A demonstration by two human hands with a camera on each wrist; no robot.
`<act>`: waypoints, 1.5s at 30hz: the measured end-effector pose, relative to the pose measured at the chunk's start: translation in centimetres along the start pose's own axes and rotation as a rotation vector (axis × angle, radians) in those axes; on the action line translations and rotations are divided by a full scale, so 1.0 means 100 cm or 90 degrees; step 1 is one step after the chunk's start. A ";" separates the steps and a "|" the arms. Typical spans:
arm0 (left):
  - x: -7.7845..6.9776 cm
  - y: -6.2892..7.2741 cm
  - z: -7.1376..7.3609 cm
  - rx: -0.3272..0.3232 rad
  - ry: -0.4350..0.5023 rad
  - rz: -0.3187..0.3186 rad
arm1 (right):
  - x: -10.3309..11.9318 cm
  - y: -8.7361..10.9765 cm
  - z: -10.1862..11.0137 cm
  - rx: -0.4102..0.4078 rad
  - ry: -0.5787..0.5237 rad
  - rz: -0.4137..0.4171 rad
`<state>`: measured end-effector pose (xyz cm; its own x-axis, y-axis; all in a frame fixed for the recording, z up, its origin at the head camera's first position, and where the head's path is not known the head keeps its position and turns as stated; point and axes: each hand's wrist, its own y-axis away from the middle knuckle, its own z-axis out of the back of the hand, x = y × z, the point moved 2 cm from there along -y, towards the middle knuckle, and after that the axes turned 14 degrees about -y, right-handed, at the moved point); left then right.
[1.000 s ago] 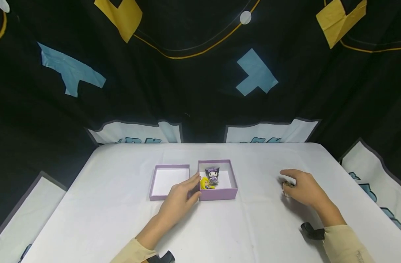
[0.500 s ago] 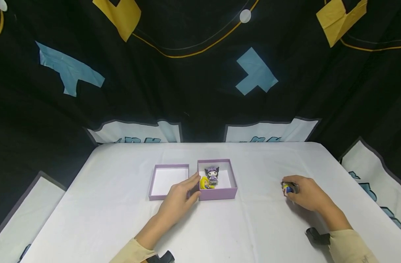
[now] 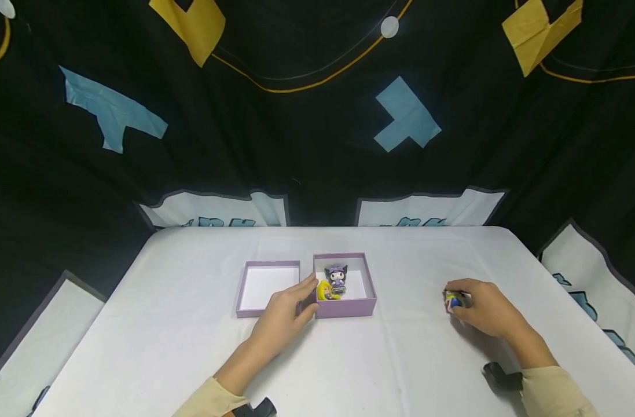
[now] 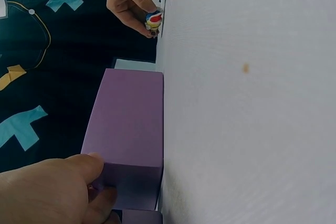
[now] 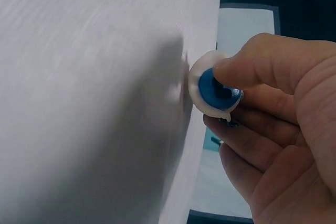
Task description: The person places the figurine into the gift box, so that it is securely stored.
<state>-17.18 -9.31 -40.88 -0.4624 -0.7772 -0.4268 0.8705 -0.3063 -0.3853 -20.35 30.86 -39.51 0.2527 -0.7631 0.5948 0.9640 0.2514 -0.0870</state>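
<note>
My left hand (image 3: 283,315) rests at the left side of the purple box (image 3: 345,308), its thumb by the near left corner and its fingers along the left wall. In the left wrist view the thumb lies at the edge of the box's front wall (image 4: 128,119). Inside the box are a black-and-purple figurine (image 3: 337,278), upright, and a yellow-haired figurine (image 3: 326,291) near the left wall. Over at the right, my right hand (image 3: 486,307) pinches a small figurine (image 3: 452,301) in blue, yellow and red, close over the table. Its round white base with a blue disc (image 5: 214,90) faces the right wrist camera.
The purple-rimmed box lid (image 3: 269,264) lies just left of the box, white inside upward and partly behind my left hand. Both stand on a white-covered table (image 3: 390,359). A dark patterned curtain (image 3: 307,156) hangs behind the far edge.
My right hand has taken hold of the small figurine and turned it, so its blue and yellow colours show. The left hand, box and lid have stayed put.
</note>
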 end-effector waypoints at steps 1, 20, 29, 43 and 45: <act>0.000 0.000 0.000 0.000 0.000 0.001 | 0.002 -0.001 -0.001 -0.001 -0.002 0.004; 0.003 0.001 0.000 0.006 -0.002 0.010 | 0.063 -0.029 -0.022 -0.010 -0.028 0.132; 0.003 0.000 -0.001 0.008 0.000 0.006 | 0.089 -0.040 -0.028 -0.019 -0.050 0.189; 0.000 0.000 0.000 0.004 0.003 0.004 | 0.121 -0.050 -0.044 -0.009 -0.112 0.247; -0.001 0.000 0.000 0.004 0.004 0.003 | 0.124 -0.052 -0.046 -0.003 -0.118 0.249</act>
<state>-17.11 -9.30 -40.85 -0.4599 -0.7750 -0.4335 0.8735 -0.3069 -0.3780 -21.81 17.32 -35.39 0.5804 -0.4904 0.6501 0.7988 0.4979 -0.3376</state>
